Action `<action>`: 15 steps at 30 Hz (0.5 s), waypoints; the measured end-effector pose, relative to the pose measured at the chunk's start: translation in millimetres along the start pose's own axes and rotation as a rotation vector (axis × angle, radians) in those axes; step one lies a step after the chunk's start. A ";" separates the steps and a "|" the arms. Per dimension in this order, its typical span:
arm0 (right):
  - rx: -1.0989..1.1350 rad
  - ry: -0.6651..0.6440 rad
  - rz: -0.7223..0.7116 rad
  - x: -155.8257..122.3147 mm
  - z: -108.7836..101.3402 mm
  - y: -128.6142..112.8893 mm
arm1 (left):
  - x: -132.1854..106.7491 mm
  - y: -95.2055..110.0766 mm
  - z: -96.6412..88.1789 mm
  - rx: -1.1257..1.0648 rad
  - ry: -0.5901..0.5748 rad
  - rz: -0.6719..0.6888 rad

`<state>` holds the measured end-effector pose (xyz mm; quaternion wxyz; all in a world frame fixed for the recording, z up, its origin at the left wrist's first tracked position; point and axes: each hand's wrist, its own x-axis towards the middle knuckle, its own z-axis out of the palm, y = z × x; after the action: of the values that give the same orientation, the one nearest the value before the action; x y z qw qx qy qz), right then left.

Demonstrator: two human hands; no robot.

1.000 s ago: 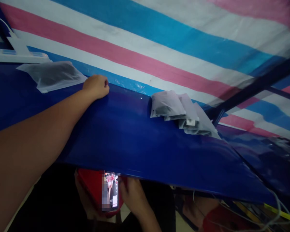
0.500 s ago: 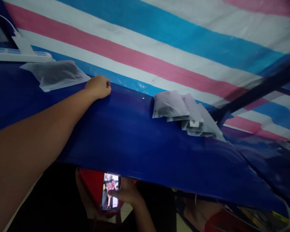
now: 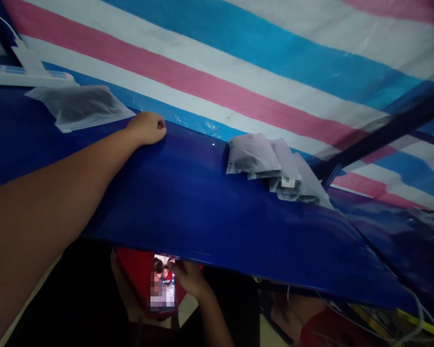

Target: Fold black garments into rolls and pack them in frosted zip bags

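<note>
My left hand [image 3: 148,128] rests on the far side of the blue table, its fingers curled into a loose fist with nothing visible in them. Just left of it lies a frosted plastic bag [image 3: 90,107] with something dark inside. Below the table's front edge, my right hand [image 3: 191,278] holds a smartphone [image 3: 162,284] upright, thumb over the upper right of the lit screen. People show on the screen, and its lower part is blurred out. Several frosted zip bags [image 3: 255,155] with dark contents lie overlapping at the right back of the table; one bears a white label.
The blue tabletop [image 3: 188,197] meets a striped plastic sheet [image 3: 202,77] at the back. A white power strip [image 3: 29,77] with a plug stands at far left. A dark metal bar [image 3: 379,130] slants at right. A red stool [image 3: 130,265] is below; cables [image 3: 415,308] hang at lower right.
The phone's screen shows a different picture, and my right thumb has moved up from the screen's middle to its upper right. My left hand stays put; the view has shifted slightly.
</note>
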<state>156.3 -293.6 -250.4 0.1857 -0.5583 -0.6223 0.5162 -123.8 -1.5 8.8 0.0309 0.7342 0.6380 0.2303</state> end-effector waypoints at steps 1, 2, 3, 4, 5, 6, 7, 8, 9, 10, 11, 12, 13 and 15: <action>-0.005 -0.005 -0.001 -0.6 -1.3 -0.3 | 0.2 -0.3 0.1 0.004 -0.001 0.004; -0.012 -0.012 -0.002 -1.4 -2.3 -0.6 | 0.4 -0.6 0.2 0.006 -0.001 0.005; -0.020 -0.019 0.004 -2.3 -2.9 -0.9 | 0.6 -0.9 0.3 0.005 -0.003 0.004; -0.029 -0.026 0.015 -3.2 -3.2 -1.3 | 0.8 -1.2 0.4 0.002 -0.002 0.003; -0.038 -0.032 0.028 -4.1 -3.3 -1.6 | 1.0 -1.6 0.6 -0.002 0.000 0.002; -0.047 -0.041 0.039 -4.8 -3.4 -1.9 | 1.2 -1.9 0.7 -0.006 0.002 0.000; -0.056 -0.052 0.046 -5.2 -3.4 -2.0 | 1.3 -2.2 0.9 -0.009 0.003 -0.001; -0.067 -0.061 0.049 -5.3 -3.3 -1.8 | 1.4 -2.5 1.1 -0.012 0.004 -0.003; -0.081 -0.068 0.050 -5.1 -3.1 -1.1 | 1.5 -2.7 1.3 -0.015 0.004 -0.004; -0.095 -0.070 0.057 -4.5 -2.8 0.2 | 1.6 -2.9 1.5 -0.017 0.003 -0.005; -0.109 -0.061 0.073 -3.7 -2.4 2.0 | 1.7 -3.1 1.6 -0.020 0.000 -0.007; -0.121 -0.046 0.093 -2.8 -1.9 4.2 | 1.7 -3.2 1.7 -0.023 -0.001 -0.009; -0.132 -0.026 0.114 -2.0 -1.3 6.5 | 1.8 -3.3 1.7 -0.025 -0.003 -0.011; -0.134 0.011 0.104 -1.0 -0.5 10.1 | 1.8 -3.5 1.7 -0.028 -0.005 -0.014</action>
<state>162.0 -295.9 -258.5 0.1244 -0.6038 -0.6248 0.4793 -126.2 1.3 6.7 0.0443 0.7297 0.6399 0.2371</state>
